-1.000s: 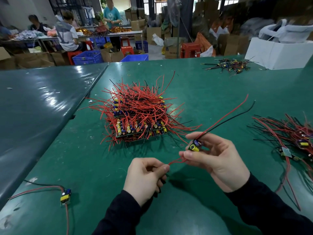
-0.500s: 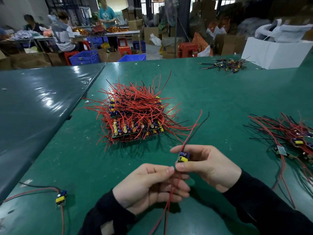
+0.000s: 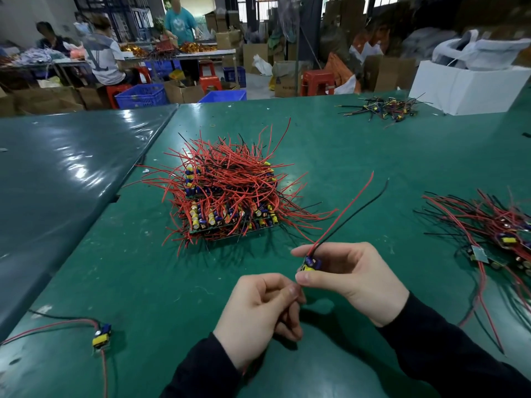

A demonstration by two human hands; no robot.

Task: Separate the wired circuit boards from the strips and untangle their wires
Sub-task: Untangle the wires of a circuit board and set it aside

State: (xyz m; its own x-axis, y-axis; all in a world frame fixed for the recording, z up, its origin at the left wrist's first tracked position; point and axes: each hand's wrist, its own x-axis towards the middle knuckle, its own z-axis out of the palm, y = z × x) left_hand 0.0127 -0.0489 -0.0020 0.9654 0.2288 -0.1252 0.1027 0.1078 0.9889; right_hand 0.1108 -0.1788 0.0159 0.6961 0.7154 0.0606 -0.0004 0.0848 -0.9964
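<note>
Green surface in a workshop: two hands work one wired board.
Right hand has its grip pinched on the small board, held above the surface's near edge; its red wire and black wire rise up and to the right; left hand, just beside, has its grip curled round wires below the board; the stacked strips lie beyond; a separated pile lies right; a lone board lies left.

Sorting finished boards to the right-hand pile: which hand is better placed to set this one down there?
Right. The right hand already pinches the small board and is nearer the right-hand pile; the left hand only holds its lower wires.
</note>
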